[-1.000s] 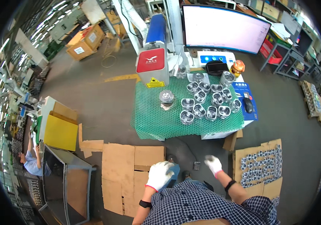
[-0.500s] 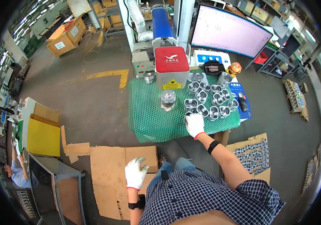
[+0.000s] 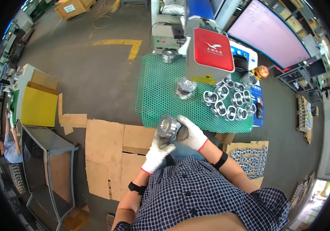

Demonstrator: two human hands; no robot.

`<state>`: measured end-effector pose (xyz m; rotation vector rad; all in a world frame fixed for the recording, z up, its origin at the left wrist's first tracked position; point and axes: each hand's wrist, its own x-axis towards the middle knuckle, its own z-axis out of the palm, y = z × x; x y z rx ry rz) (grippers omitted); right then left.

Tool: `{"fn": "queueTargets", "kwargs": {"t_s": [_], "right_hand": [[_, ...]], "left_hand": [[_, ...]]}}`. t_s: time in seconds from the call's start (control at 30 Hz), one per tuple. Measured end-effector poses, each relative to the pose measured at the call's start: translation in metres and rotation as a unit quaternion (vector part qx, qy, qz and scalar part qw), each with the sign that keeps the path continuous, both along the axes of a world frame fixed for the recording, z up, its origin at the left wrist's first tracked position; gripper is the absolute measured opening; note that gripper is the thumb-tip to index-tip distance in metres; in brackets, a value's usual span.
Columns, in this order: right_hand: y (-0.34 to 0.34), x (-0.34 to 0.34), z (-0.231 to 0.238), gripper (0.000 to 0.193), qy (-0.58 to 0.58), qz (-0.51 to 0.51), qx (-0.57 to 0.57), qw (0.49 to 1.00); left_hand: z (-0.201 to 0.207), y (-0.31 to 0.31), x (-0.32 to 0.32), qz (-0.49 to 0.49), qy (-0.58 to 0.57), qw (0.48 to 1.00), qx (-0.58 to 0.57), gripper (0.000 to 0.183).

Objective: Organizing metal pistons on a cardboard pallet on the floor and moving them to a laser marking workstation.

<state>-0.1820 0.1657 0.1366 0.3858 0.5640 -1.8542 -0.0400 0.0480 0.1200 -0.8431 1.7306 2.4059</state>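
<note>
A silver metal piston (image 3: 168, 127) is held up between my gloved hands, just off the near edge of the green mesh mat (image 3: 161, 92). My right hand (image 3: 192, 134) grips its right side. My left hand (image 3: 158, 151) is closed on it from below; some of its fingers are hidden by the piston. Another piston (image 3: 186, 85) stands upright on a small base beneath the red-topped machine head (image 3: 212, 52). To the right on the mat, several pistons lie in a cluster, one of them (image 3: 210, 97) at its left end.
A lone piston (image 3: 168, 56) stands at the mat's far left, by a control box (image 3: 165, 41). A monitor (image 3: 269, 36) and a black mouse (image 3: 259, 109) are on the right. Cardboard (image 3: 105, 154) covers floor at the left; pistons in rows (image 3: 250, 159) lie on cardboard at the right.
My right hand has lifted a piston from the cluster's near side and brought it toward me. My left hand has risen from below to meet it. The view has shifted.
</note>
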Motion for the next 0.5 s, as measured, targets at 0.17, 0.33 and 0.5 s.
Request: {"fn": "queueTargets", "kwargs": {"t_s": [0.17, 0.33, 0.5], "right_hand": [[-0.015, 0.007, 0.048, 0.029, -0.034, 0.02, -0.029, 0.999], [0.015, -0.037, 0.025, 0.048, 0.188, 0.173, 0.099, 0.962], [0.034, -0.055, 0.044, 0.09, 0.617, 0.173, 0.163, 0.75]], "left_hand": [[0.052, 0.002, -0.028, 0.147, 0.018, 0.966, -0.21, 0.083], [0.072, -0.023, -0.051, 0.083, 0.043, 0.912, -0.4, 0.069], [0.067, -0.01, -0.09, -0.112, 0.054, 0.867, -0.483, 0.054]]}}
